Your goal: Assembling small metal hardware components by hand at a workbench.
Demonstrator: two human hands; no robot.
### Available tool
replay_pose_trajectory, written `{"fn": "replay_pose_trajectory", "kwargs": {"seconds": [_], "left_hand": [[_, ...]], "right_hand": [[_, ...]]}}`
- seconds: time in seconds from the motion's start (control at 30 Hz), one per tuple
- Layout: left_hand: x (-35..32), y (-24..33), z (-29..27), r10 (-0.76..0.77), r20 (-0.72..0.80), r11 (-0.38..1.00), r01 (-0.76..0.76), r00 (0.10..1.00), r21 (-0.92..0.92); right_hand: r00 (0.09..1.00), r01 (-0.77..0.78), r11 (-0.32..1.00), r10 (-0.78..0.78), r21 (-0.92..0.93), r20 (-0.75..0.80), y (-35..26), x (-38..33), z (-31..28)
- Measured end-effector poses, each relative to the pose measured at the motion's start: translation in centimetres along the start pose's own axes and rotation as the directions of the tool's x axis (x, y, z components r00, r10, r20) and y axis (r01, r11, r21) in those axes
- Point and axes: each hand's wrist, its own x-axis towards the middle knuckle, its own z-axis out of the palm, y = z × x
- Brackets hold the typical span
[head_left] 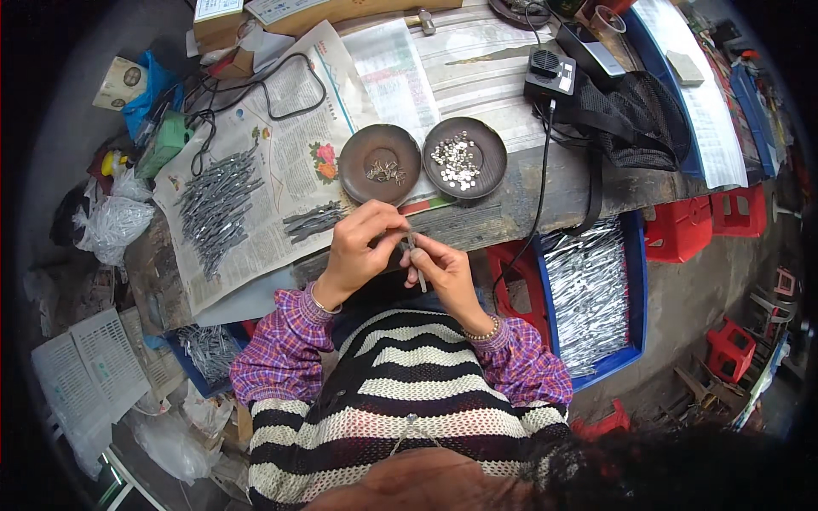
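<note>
Fingertips of both the left hand (362,247) and right hand (443,271) are pinched on a thin grey metal strip (417,266), best kept steady while small parts are taken from the round brown dishes (381,145) at twelve o'clock.

Two hands up at the table edge, left hand (362,247) and right hand (443,268), sharing one slim metal piece (417,266). Two round brown dishes side by side: left dish (362,140) with a small cluster of dark bits, right dish (490,145) with too many small silvery bits to count. Two heaps of grey metal strips on the newspaper (281,162): big heap (217,209), small heap (313,220). One blue crate (635,281) packed with silvery pieces, beyond counting. Three red stools (677,230) at right. One bracelet per wrist.
</note>
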Motion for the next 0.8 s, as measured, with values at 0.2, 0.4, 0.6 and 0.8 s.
{"fn": "replay_pose_trajectory", "kwargs": {"seconds": [0.2, 0.4, 0.6, 0.8], "left_hand": [[0.1, 0.1, -0.1, 0.030, -0.040, 0.999, -0.029, 0.999, 0.016], [-0.4, 0.1, 0.1, 0.011, -0.034, 1.000, -0.011, 0.999, 0.016], [-0.6, -0.3, 0.2, 0.095, -0.029, 0.993, -0.093, 0.995, 0.067], [-1.5, -0.9, 0.2, -0.377, 0.040, 0.850, 0.363, 0.925, -0.381]], "right_hand": [[1.000, 0.015, 0.998, -0.013, -0.060, 0.020, 0.2, 0.0, -0.2], [0.999, 0.034, 0.990, -0.033, -0.140, 0.008, -0.1, -0.1, -0.1], [0.991, 0.129, 0.944, -0.134, -0.305, 0.005, -0.6, -0.3, 0.2], [0.968, 0.245, 0.858, -0.246, -0.452, 0.058, -1.4, -0.3, 0.0]]}}
